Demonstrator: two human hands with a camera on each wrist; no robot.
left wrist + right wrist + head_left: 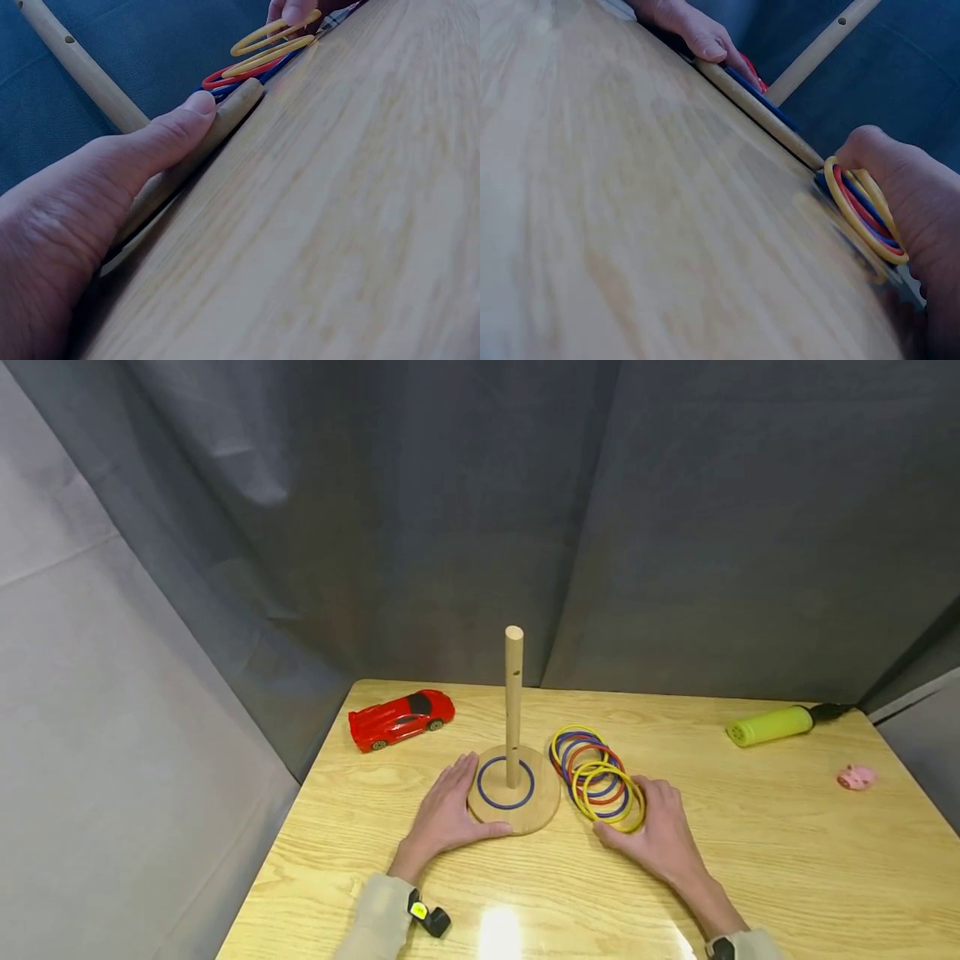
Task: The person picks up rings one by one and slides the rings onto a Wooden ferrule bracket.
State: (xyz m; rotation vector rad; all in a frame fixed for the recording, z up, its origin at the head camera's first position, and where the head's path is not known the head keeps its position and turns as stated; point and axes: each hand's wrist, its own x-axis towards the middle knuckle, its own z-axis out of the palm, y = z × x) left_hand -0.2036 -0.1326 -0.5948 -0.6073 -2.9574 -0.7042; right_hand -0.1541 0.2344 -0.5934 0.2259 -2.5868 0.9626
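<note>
A round wooden base with an upright peg stands near the middle of the table. One blue ring lies on the base around the peg. My left hand grips the base from its left, thumb at the near rim and fingers along the far left side. Just right of the base is an overlapping pile of yellow, blue and red rings. My right hand pinches a yellow ring at the pile's near right end; the left wrist view shows this ring tilted up above the others.
A red toy car sits at the table's back left. At the back right lies a lime-green hand pump with a black end, and nearer the right edge a small pink pig. Dark curtains hang behind the wooden table.
</note>
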